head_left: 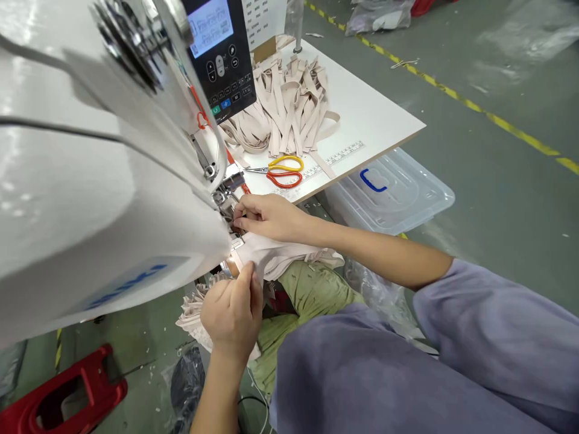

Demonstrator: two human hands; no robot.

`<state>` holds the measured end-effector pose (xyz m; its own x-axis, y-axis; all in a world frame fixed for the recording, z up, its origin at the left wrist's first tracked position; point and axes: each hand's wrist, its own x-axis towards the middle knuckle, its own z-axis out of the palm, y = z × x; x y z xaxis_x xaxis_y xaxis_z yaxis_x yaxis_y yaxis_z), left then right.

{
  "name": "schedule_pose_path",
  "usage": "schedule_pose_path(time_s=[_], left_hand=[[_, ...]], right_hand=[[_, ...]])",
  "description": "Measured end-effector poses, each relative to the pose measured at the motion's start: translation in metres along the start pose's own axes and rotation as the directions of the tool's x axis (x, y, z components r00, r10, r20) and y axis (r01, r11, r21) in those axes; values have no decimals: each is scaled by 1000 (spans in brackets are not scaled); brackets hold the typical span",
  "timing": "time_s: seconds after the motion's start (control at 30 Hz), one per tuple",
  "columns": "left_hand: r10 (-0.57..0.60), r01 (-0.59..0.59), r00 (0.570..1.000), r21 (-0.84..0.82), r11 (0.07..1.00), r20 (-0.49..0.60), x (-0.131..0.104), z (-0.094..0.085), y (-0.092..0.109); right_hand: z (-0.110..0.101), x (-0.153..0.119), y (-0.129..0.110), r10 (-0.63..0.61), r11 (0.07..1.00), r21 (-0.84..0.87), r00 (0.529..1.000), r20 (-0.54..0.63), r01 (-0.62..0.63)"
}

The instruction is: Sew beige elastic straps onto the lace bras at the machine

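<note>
A pale pink fabric piece [260, 250] lies at the sewing machine's needle area and drapes toward the lap. My left hand [233, 307] pinches its near edge between thumb and forefinger, just below the presser foot. Beside the needle, my right hand [271, 217] has its fingers closed together; what they hold, if anything, is hidden. The white sewing machine [113, 199] fills the left side, its presser foot [236, 241] next to the cloth. More pink fabric [196, 316] hangs in folds below the machine head.
Scissors with yellow and red handles [284, 172] lie on the white table [380, 120] beside a heap of beige strips [294, 102]. A control panel [221, 60] stands behind. A lidded clear box [389, 193] is right of the table, a red stool [67, 392] at lower left.
</note>
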<state>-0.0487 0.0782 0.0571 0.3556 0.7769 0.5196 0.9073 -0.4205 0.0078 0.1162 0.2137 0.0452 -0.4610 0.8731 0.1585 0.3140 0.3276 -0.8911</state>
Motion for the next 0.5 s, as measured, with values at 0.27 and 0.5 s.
schedule_pose_path(time_s=[0.27, 0.5], left_hand=[[33, -33, 999, -36, 999, 4, -1, 0, -1], [-262, 268, 963, -123, 956, 61, -12, -9, -3]], right_hand=[[-9, -2, 0, 12, 1000, -10, 1000, -5, -12], [-5, -12, -4, 78, 981, 179, 997, -17, -74]])
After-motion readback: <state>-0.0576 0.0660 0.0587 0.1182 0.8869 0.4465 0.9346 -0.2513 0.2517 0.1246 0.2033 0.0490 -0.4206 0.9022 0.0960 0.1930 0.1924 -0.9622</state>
